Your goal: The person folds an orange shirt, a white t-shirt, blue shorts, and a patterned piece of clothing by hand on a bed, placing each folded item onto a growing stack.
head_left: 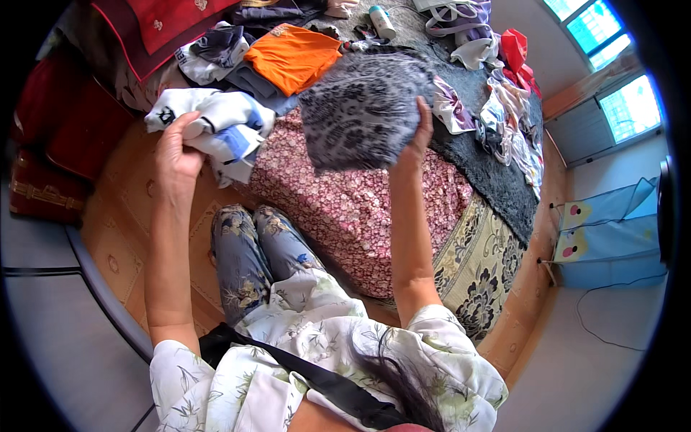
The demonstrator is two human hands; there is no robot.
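Note:
My right hand (pixel 416 140) grips the edge of a grey leopard-patterned garment (pixel 363 108), held up above the bed. My left hand (pixel 176 147) is closed on a white garment with blue and black print (pixel 223 126) at the near left corner of the bed. Both arms reach forward from the lower edge of the head view. The bed is covered by a pink floral sheet (pixel 345 209).
A folded orange shirt (pixel 295 54) lies on a stack of dark clothes behind. More crumpled clothes (pixel 504 115) lie on a dark grey blanket (pixel 489 173) to the right. A white bottle (pixel 381 20) lies far back. Red cushions (pixel 65 122) are left; a blue fabric cabinet (pixel 612 230) stands right.

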